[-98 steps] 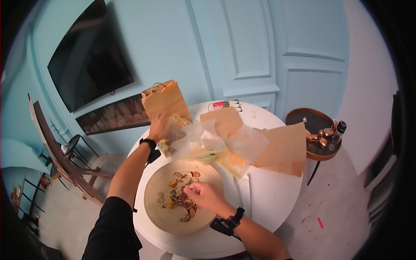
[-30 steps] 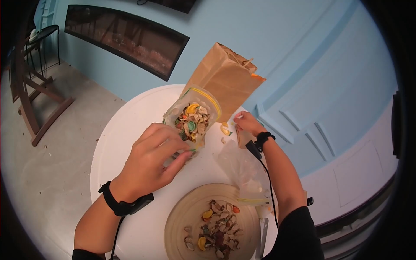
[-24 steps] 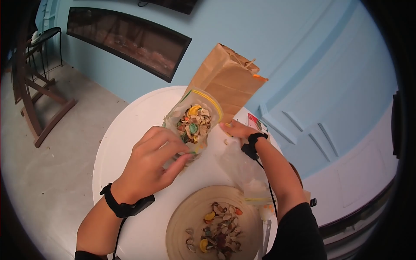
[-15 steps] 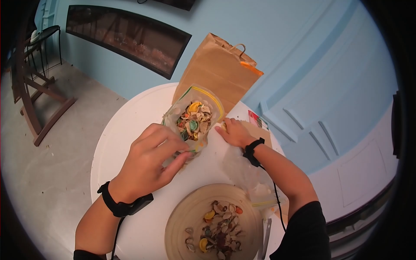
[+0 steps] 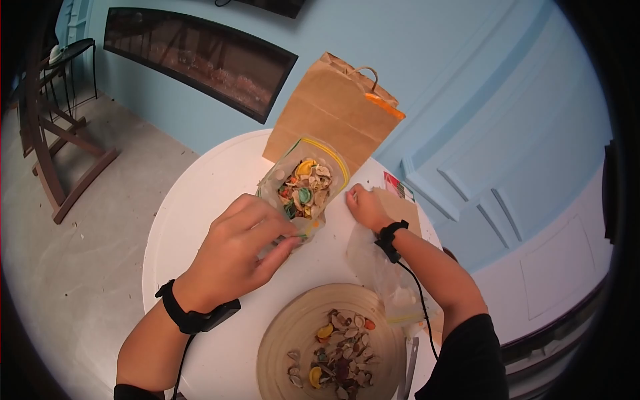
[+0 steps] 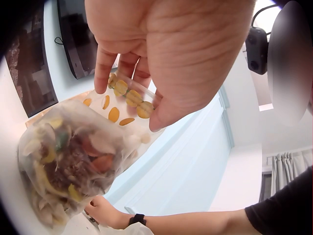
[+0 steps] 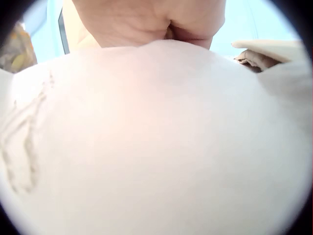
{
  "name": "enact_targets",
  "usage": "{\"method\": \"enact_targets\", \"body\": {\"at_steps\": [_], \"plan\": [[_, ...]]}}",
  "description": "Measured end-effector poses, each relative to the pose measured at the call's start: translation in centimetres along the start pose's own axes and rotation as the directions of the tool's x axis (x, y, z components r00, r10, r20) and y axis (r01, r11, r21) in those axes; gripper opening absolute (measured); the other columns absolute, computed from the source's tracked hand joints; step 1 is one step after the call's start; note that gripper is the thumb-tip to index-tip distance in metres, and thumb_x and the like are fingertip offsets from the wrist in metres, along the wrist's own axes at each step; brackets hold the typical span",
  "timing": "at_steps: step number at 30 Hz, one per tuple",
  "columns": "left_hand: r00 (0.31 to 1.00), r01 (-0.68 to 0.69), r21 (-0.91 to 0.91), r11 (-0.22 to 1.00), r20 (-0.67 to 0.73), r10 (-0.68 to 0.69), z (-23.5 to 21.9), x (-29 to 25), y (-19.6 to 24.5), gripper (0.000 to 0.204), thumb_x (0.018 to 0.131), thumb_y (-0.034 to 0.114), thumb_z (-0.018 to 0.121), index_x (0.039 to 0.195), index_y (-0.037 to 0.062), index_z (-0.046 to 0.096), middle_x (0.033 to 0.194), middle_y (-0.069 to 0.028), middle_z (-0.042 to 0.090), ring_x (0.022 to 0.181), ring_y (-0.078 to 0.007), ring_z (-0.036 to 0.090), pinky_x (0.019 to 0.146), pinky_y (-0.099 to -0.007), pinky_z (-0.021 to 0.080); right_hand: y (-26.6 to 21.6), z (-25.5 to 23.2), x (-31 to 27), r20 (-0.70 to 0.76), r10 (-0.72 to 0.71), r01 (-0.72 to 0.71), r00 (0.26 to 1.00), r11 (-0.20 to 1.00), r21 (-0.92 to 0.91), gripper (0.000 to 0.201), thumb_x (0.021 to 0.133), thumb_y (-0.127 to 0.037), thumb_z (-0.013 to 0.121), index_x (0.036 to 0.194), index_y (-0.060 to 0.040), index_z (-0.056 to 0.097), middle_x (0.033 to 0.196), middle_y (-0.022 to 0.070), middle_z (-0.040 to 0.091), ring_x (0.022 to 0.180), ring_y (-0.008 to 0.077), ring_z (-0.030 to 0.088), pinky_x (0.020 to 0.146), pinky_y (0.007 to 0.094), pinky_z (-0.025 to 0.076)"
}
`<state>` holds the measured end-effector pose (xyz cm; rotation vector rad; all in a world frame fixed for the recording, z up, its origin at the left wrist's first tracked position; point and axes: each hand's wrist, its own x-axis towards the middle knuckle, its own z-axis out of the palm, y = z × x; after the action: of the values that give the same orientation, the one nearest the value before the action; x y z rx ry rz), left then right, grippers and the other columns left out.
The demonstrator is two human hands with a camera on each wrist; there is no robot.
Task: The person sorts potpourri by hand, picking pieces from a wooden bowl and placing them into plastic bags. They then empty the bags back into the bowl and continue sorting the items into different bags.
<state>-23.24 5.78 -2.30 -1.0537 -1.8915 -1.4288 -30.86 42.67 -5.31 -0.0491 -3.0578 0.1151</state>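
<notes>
In the head view my left hand (image 5: 243, 250) pinches the lower rim of an open clear zip bag (image 5: 323, 149), tilted with its mouth towards me. Dried potpourri (image 5: 305, 190) in yellow, green and beige fills it. The left wrist view has the thumb (image 6: 164, 115) and fingers along the bag's printed edge. On the white table to its right rests my right hand (image 5: 367, 207), fingers curled in. A bit of yellowish potpourri (image 7: 169, 34) peeks from its palm crease in the right wrist view; the rest of its contents are hidden.
A round wooden bowl (image 5: 273, 340) with more potpourri (image 5: 343, 353) stands at the front. Behind the zip bag is an upright brown paper bag (image 5: 333, 110). Limp clear bags (image 5: 393, 290), a brown paper piece (image 5: 400, 212) and a metal strip (image 5: 409, 377) lie on the right.
My right hand has come left and down over the yellow potpourri pieces and curled; they no longer show on the table. The paper bag has turned slightly. My left hand keeps its pinch.
</notes>
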Motion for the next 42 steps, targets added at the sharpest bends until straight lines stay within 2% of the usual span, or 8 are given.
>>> {"method": "enact_targets", "body": {"at_steps": [3, 9, 12, 24, 27, 33, 39, 42], "plan": [[1.0, 0.001, 0.007, 1.0, 0.002, -0.002, 0.0, 0.0, 0.0, 0.014, 0.077, 0.002, 0.082, 0.087, 0.0037, 0.073, 0.088, -0.0064, 0.068, 0.086, -0.0259, 0.063, 0.074, -0.0356, 0.052, 2.3, 0.5, 1.4, -0.199, 0.088, -0.068, 0.976, 0.992, 0.108, 0.031, 0.098, -0.026, 0.057, 0.095, 0.004, 0.065, 0.085, 0.0298, 0.07, 0.085, 0.0477, 0.069, 0.081, 0.0527, 0.054], [1.0, 0.006, 0.007, 1.0, 0.002, -0.006, -0.2, 0.0, 0.0, 0.015, 0.076, 0.002, 0.082, 0.088, 0.0039, 0.073, 0.087, -0.0062, 0.068, 0.086, -0.026, 0.063, 0.075, -0.0355, 0.052, 3.7, 2.5, 0.8, -0.152, 0.1, -0.128, 0.983, 0.974, -0.189, 0.038, 0.1, -0.028, 0.053, 0.099, 0.0076, 0.065, 0.088, 0.0309, 0.07, 0.087, 0.0487, 0.069, 0.083, 0.0531, 0.055], [1.0, 0.004, 0.011, 1.0, 0.003, -0.004, -0.2, -0.1, 0.0, 0.015, 0.076, 0.002, 0.082, 0.088, 0.0041, 0.073, 0.087, -0.0061, 0.068, 0.086, -0.0261, 0.063, 0.075, -0.0356, 0.052, 2.7, 3.1, 0.3, -0.149, 0.151, -0.172, 0.977, 0.975, -0.141, 0.039, 0.1, -0.03, 0.053, 0.099, 0.0079, 0.064, 0.087, 0.0302, 0.071, 0.086, 0.0489, 0.069, 0.082, 0.0537, 0.055], [1.0, 0.005, 0.007, 1.0, 0.023, -0.005, -0.2, -0.2, -0.1, 0.014, 0.078, 0.004, 0.081, 0.09, 0.0049, 0.072, 0.09, -0.0066, 0.067, 0.088, -0.028, 0.063, 0.076, -0.0379, 0.053, -3.3, 0.2, -0.5, -0.186, -0.176, 0.213, 0.967, 0.956, 0.204, 0.023, 0.097, -0.025, 0.067, 0.102, -0.003, 0.065, 0.082, 0.021, 0.071, 0.083, 0.0397, 0.07, 0.075, 0.0459, 0.054], [1.0, 0.014, 0.011, 1.0, 0.0, -0.014, -0.1, -0.1, -0.1, 0.014, 0.077, 0.003, 0.082, 0.088, 0.0045, 0.073, 0.088, -0.0059, 0.068, 0.086, -0.0262, 0.063, 0.075, -0.0361, 0.053, -2.2, 2.8, 1.2, -0.155, -0.261, 0.289, 0.953, 0.937, 0.197, 0.024, 0.098, -0.024, 0.065, 0.104, -0.0016, 0.066, 0.082, 0.0218, 0.071, 0.082, 0.0389, 0.07, 0.074, 0.0445, 0.054], [1.0, 0.005, 0.018, 1.0, -0.003, -0.005, -0.1, -0.2, -0.2, 0.015, 0.077, 0.003, 0.082, 0.089, 0.0038, 0.073, 0.088, -0.0067, 0.068, 0.086, -0.0263, 0.063, 0.075, -0.0359, 0.053, -3.2, 1.1, 1.2, 0.087, -0.078, 0.066, 0.993, 0.989, 0.132, 0.024, 0.098, -0.023, 0.063, 0.103, -0.0003, 0.067, 0.084, 0.0225, 0.071, 0.081, 0.0379, 0.07, 0.074, 0.0432, 0.054], [1.0, -0.003, 0.017, 1.0, -0.006, 0.003, -0.2, -0.3, -0.2, 0.014, 0.078, 0.004, 0.082, 0.089, 0.0035, 0.073, 0.087, -0.007, 0.068, 0.085, -0.0267, 0.063, 0.075, -0.036, 0.052, -1.4, 1.0, 0.5, 0.086, -0.144, 0.124, 0.986, 0.97, 0.209, 0.026, 0.096, -0.025, 0.066, 0.102, 0.0006, 0.069, 0.09, 0.0228, 0.073, 0.082, 0.0378, 0.07, 0.075, 0.0439, 0.054], [1.0, -0.012, 0.026, 1.0, -0.011, 0.012, -0.1, -0.3, -0.4, 0.014, 0.078, 0.004, 0.081, 0.089, 0.0037, 0.073, 0.086, -0.0072, 0.068, 0.084, -0.0268, 0.063, 0.074, -0.0361, 0.052, -1.5, -1.1, -0.2, 0.111, -0.143, 0.102, 0.983, 0.946, 0.306, 0.027, 0.098, -0.027, 0.066, 0.104, -0.001, 0.069, 0.084, 0.0136, 0.073, 0.071, 0.0263, 0.069, 0.067, 0.0383, 0.053]]}}
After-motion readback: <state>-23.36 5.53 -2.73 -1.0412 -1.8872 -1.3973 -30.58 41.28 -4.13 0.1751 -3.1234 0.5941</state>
